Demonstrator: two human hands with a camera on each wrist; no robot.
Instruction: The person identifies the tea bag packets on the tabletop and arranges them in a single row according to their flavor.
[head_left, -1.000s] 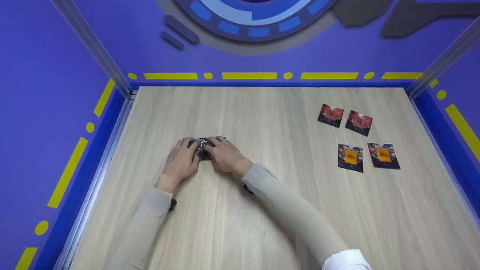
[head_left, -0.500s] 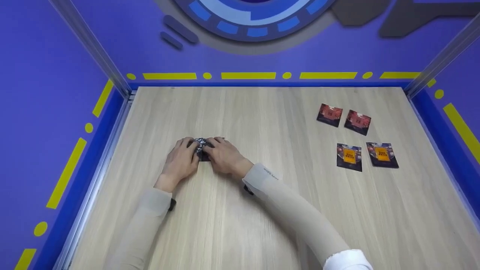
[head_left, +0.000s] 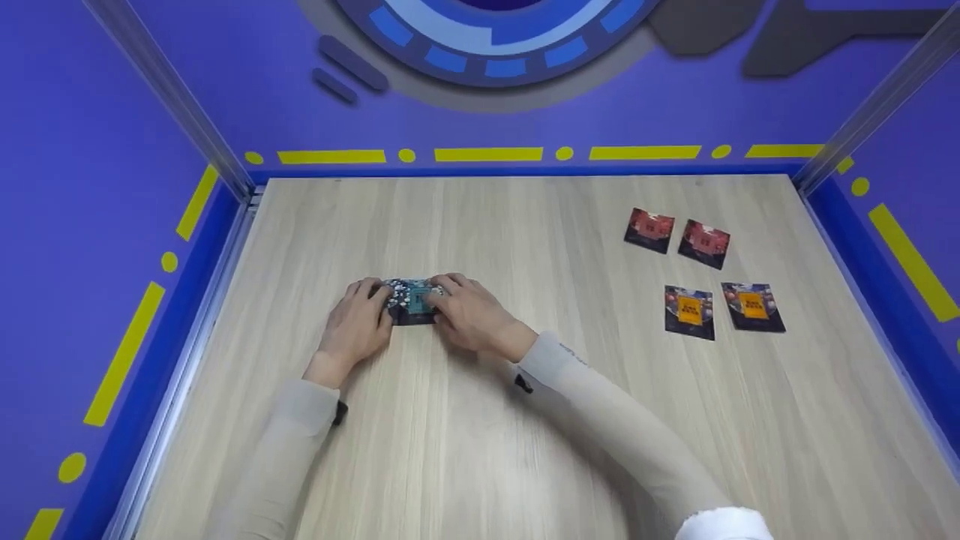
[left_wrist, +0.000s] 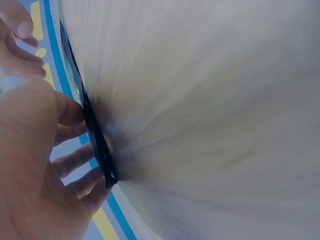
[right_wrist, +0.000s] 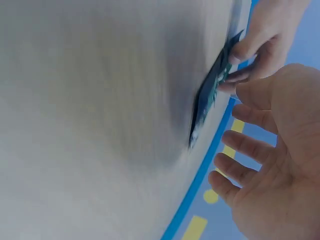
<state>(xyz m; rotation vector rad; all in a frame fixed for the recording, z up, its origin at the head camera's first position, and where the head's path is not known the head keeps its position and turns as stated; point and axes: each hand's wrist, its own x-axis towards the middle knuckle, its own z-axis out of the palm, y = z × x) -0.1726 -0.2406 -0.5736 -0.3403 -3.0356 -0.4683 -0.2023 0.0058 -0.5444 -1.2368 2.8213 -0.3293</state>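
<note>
A thin dark sachet point(head_left: 415, 309) with a teal label and a white speckled print lies on the wooden table, between and partly under both hands. Over its left part spreads the left hand point(head_left: 355, 321). In the left wrist view, that hand's thumb and fingertips point(left_wrist: 70, 111) touch the dark sachet from above along its edge. On the other side, the right hand point(head_left: 474, 313) is over the sachet's right end. The right wrist view shows the right hand's fingers point(right_wrist: 245, 145) loosely spread, with the thumb nearest the sachet point(right_wrist: 205, 100). Whether several sachets overlap there, I cannot tell.
At the right of the table point(head_left: 525, 420) lie two red-labelled sachets point(head_left: 650, 230) at the back and two yellow-labelled sachets point(head_left: 689, 312) in front of them. Blue panels point(head_left: 510, 120) with yellow dashes stand behind and on both sides.
The right hand has moved to the right, widening the gap between the hands. More of the sachet shows now, including its teal label. The left hand has stayed nearly in place.
</note>
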